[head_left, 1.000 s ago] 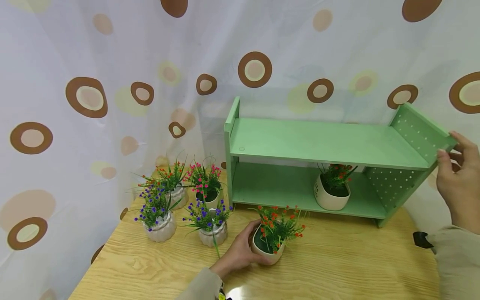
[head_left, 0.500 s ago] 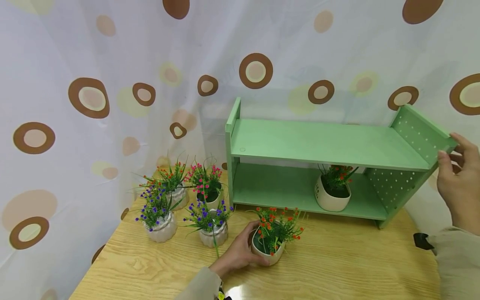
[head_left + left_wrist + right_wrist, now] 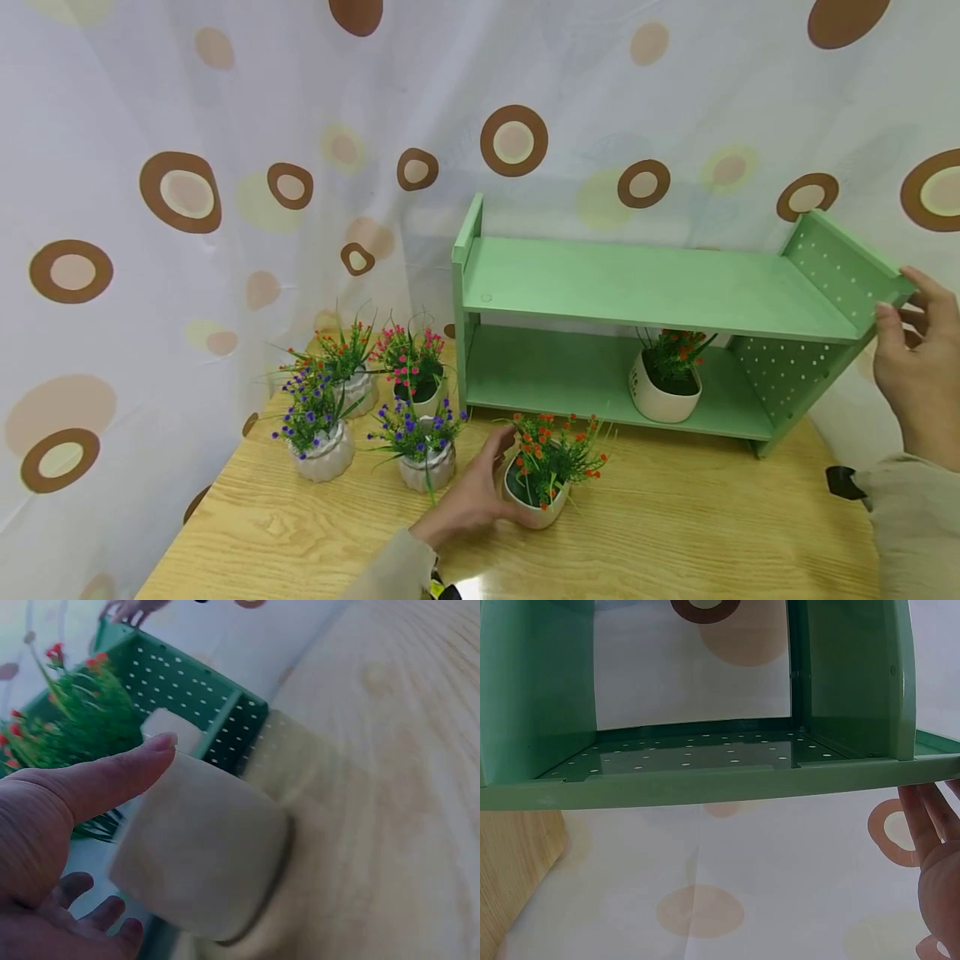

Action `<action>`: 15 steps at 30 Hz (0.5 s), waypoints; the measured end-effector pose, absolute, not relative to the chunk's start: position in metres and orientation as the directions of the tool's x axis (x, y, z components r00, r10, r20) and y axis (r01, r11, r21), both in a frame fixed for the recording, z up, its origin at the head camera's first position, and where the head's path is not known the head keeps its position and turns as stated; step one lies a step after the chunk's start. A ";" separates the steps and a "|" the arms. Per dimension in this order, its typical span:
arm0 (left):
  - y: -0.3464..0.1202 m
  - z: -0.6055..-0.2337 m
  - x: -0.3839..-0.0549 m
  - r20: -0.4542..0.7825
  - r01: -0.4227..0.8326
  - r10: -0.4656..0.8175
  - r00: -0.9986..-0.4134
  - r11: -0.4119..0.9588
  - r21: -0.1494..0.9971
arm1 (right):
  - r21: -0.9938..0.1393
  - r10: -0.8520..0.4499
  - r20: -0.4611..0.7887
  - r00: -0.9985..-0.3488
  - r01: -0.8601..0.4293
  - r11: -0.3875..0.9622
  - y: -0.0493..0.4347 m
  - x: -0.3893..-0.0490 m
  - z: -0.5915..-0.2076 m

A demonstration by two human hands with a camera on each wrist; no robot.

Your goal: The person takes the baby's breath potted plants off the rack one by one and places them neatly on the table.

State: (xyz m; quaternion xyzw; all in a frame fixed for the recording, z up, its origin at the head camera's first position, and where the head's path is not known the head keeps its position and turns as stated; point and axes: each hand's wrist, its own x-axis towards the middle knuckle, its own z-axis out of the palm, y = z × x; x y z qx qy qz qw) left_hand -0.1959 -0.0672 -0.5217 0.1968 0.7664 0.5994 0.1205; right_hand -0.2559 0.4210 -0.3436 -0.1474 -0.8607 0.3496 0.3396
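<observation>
My left hand (image 3: 468, 500) cups the orange-flower pot (image 3: 534, 500) on the desk (image 3: 675, 533), near the shelf's front. Right hand (image 3: 915, 367) pinches the green shelf (image 3: 645, 287)'s right panel, likely steadying it.

Green shelf (image 3: 645, 287), white pot (image 3: 534, 508) w/ orange flowers (image 3: 555, 454).
</observation>
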 end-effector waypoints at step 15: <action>-0.108 -0.387 -0.203 0.387 0.535 0.510 -0.768 0.177 0.826 | -0.681 0.467 0.538 -0.701 -0.035 0.731 0.424 -0.259 -0.346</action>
